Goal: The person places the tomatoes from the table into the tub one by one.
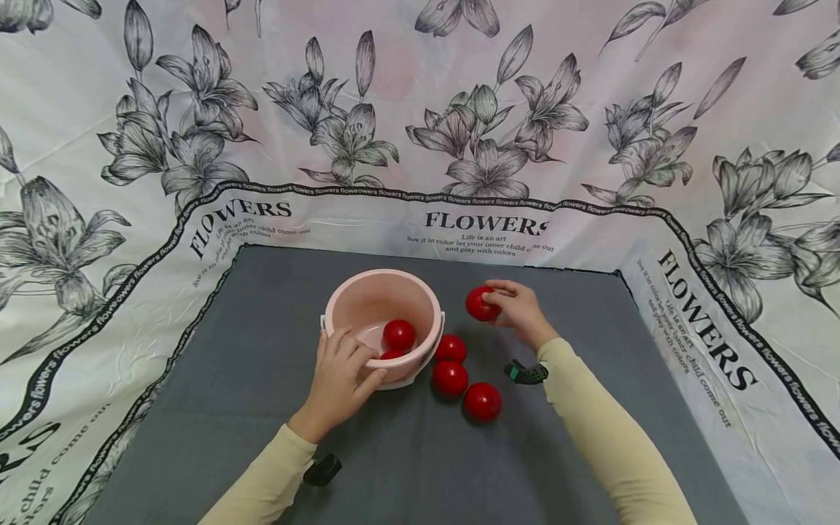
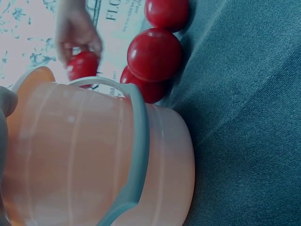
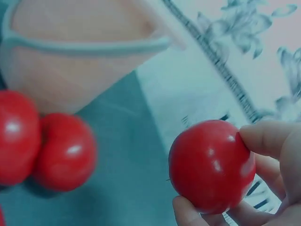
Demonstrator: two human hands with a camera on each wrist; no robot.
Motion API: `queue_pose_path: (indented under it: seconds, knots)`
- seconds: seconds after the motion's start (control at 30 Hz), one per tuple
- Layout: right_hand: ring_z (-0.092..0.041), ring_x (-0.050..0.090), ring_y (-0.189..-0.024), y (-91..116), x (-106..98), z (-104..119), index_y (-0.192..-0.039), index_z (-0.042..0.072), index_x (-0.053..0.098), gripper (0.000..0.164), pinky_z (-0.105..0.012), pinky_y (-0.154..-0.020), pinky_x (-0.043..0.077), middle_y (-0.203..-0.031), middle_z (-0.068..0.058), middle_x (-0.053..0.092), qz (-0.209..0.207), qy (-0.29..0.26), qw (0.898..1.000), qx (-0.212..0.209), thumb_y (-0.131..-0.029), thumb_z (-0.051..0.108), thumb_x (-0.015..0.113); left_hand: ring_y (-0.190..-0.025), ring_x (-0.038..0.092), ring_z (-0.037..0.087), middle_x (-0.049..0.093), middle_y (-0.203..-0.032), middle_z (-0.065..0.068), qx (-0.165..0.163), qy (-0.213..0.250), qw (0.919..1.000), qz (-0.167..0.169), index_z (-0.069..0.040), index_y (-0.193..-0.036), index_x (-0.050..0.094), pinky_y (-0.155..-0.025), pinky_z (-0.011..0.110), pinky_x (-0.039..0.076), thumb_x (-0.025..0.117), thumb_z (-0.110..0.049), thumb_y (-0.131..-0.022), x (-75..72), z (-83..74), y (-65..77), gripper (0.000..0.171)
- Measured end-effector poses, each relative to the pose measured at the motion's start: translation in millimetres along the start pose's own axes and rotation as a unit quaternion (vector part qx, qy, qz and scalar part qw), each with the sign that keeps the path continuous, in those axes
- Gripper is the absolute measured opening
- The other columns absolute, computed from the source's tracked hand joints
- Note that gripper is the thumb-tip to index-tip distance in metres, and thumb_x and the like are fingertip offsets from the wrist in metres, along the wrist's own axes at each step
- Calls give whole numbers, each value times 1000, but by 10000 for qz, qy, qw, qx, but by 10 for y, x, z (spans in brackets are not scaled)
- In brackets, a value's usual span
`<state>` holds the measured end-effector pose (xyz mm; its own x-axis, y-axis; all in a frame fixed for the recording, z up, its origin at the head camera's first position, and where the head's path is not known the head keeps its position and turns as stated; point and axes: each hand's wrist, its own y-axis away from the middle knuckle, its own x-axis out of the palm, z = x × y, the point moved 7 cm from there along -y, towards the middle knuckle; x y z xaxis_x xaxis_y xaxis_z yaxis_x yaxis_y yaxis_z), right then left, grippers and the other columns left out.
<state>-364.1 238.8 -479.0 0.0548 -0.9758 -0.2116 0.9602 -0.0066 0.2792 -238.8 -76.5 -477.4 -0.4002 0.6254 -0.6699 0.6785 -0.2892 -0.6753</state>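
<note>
One glossy red ball (image 1: 482, 303) is pinched in my right hand (image 1: 521, 310), right of centre, and my left hand (image 1: 340, 380) seemingly grips the pale-pink plastic bucket (image 1: 370, 302) mid-frame, so filling looks underway, needing a leftward carry over its rim.

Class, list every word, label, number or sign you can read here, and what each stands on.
"FLOWERS": large, repeated on the white floral cloth.
"flowers": small, repeated along its black border band.
"Life is an art": below the middle "FLOWERS".
"live it in color let your inner child": next line, its end distorted.
"and play with colors": beneath that.
Too blurred: the wrist views' small print.
No readable text on the pink bucket or red balls.
</note>
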Motion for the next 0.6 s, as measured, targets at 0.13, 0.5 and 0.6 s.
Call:
queue_pose_path:
  seconds: [0.13, 0.5, 0.6]
  knots:
    - [-37, 51, -137, 53, -17, 349, -150, 8, 48, 51, -58, -103, 51, -155, -20, 47, 45, 25, 9999, -135, -102, 18, 59, -127, 50, 40, 67, -103, 9, -12, 0, 10000, -14, -15, -98, 69, -108, 83, 25, 72, -33, -84, -11, -3, -3, 23]
    - [-37, 53, -136, 218, 234, 1094, -147, 9, 52, 49, -56, -101, 53, -154, -18, 50, 276, 202, 9975, -618, -100, 17, 62, -126, 51, 40, 67, -103, 10, -36, -3, 10000, 23, -15, -99, 69, -107, 84, 26, 72, -33, -83, -12, -11, -11, 24]
    - [-37, 55, -135, 265, 382, 1209, -146, 10, 54, 47, -55, -100, 55, -153, -17, 51, 388, 268, 9964, -702, -100, 16, 62, -125, 51, 41, 66, -102, 10, -15, 20, 10000, -1, -15, -98, 69, -107, 84, 25, 72, -34, -84, -17, -16, -15, 24]
